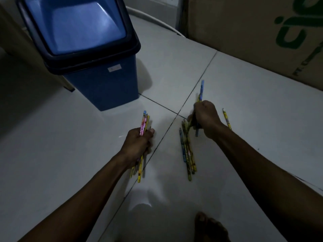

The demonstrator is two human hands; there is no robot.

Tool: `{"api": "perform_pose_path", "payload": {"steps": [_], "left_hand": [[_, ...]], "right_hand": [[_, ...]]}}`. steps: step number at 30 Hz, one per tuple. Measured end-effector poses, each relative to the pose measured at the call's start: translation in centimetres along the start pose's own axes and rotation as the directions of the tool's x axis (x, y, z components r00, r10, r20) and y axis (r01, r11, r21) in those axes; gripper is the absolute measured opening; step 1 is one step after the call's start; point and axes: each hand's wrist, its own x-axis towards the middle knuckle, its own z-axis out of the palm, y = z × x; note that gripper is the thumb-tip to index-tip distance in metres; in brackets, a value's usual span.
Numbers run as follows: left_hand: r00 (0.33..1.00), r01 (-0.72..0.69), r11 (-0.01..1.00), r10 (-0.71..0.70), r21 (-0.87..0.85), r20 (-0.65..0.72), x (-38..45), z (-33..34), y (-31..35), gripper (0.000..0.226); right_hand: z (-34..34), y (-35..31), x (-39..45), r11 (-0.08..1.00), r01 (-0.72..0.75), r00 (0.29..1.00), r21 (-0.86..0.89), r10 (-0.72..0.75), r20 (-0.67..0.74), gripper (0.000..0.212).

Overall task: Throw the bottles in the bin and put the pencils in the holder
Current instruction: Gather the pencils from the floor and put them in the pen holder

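Note:
My left hand (138,143) is closed around a bunch of pencils (143,124), pink, blue and yellow, their ends sticking out above and below the fist. My right hand (205,117) grips a few pencils, a blue one (202,89) pointing away from me. Several loose pencils (187,151) lie on the white tiled floor just left of my right wrist. One yellow pencil (226,119) lies alone to the right of that hand. A blue bin (97,67) with a dark swing lid stands at the upper left. No bottles or holder are in view.
A large cardboard box (253,32) with green print stands at the back right. A white cable (157,18) curves behind the bin. My bare foot (211,227) rests on the floor at the bottom. The scene is dim.

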Motion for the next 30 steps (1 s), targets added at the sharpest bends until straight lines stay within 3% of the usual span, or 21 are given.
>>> {"api": "perform_pose_path", "payload": {"steps": [3, 5, 8, 10, 15, 25, 30], "left_hand": [[1.0, 0.008, 0.998, -0.006, -0.064, 0.028, 0.6, 0.8, 0.0, 0.028], [0.999, 0.016, 0.995, -0.013, -0.102, 0.031, 0.9, 1.3, 0.1, 0.028], [0.999, 0.019, 0.991, -0.015, -0.133, 0.028, 0.9, 1.9, 0.3, 0.023], [1.0, 0.01, 0.992, -0.006, -0.128, 0.031, 0.8, 2.0, 0.4, 0.022], [0.999, -0.017, 0.996, 0.02, -0.086, 0.031, 0.3, 1.2, 0.2, 0.025], [0.999, -0.03, 0.998, 0.028, -0.055, -0.037, -0.2, 0.5, 0.1, 0.032], [0.999, -0.038, 0.999, 0.037, -0.036, -0.029, -0.1, 0.6, 0.0, 0.028]], "right_hand": [[-1.6, 1.2, -1.0, 0.976, -0.206, 0.977, 0.066, 0.201, 0.069, 0.017], [-2.2, 2.4, -1.7, 0.964, -0.262, 0.964, 0.033, 0.26, 0.063, 0.019], [-1.9, 4.5, -1.9, 0.968, -0.153, 0.988, -0.198, 0.154, -0.01, 0.023], [-1.3, 5.3, -2.1, 0.92, -0.043, 0.999, -0.389, 0.037, -0.024, 0.038], [0.1, 4.6, -2.9, 0.821, 0.02, 0.999, -0.57, -0.038, -0.019, 0.056], [1.5, 3.4, -2.7, 0.773, -0.021, 0.994, -0.634, -0.054, -0.099, 0.033], [1.4, 3.5, -2.8, 0.797, -0.018, 0.998, -0.603, -0.025, -0.062, 0.04]]}}
